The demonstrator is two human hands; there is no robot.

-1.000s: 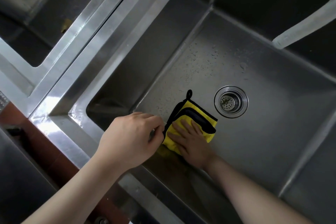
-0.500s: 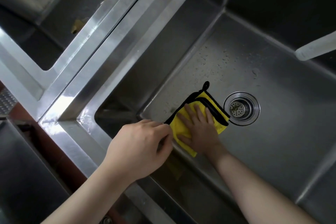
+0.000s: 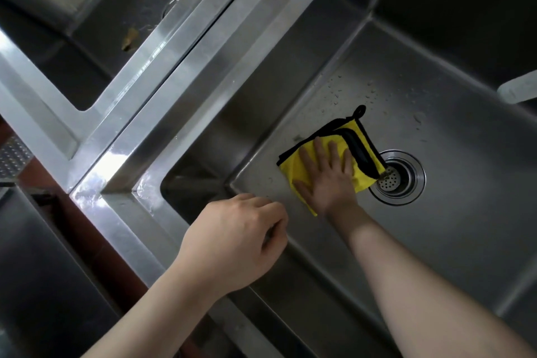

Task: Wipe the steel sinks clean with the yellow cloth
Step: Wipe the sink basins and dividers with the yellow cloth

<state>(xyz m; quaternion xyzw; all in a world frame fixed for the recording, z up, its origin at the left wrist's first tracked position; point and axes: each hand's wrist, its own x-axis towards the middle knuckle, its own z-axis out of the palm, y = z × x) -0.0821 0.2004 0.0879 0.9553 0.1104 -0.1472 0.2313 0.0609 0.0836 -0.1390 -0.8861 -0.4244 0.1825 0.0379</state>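
Steel sink basin [image 3: 436, 241], drain [image 3: 398, 177] as landmark: yellow cloth [image 3: 302, 166] lies flat just left of it, one corner overlapping its rim. Right hand [image 3: 328, 180] presses it, fingers [image 3: 319, 151] straight and spread, likely for broad wiping contact. Left hand [image 3: 232, 244] hangs well left of drain, fingers loosely curled, empty, probably for balance.

A kitchen wash area, likely commercial. Two deep steel sinks [image 3: 465, 241] sit side by side, divided by broad steel rims [image 3: 186, 46]. One has a strainer drain [image 3: 398, 180].

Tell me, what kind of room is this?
Probably a big working kitchen or dishwashing area. Two deep steel sinks sit side by side, one has a drain strainer, and the right hand presses a yellow cloth on its floor.
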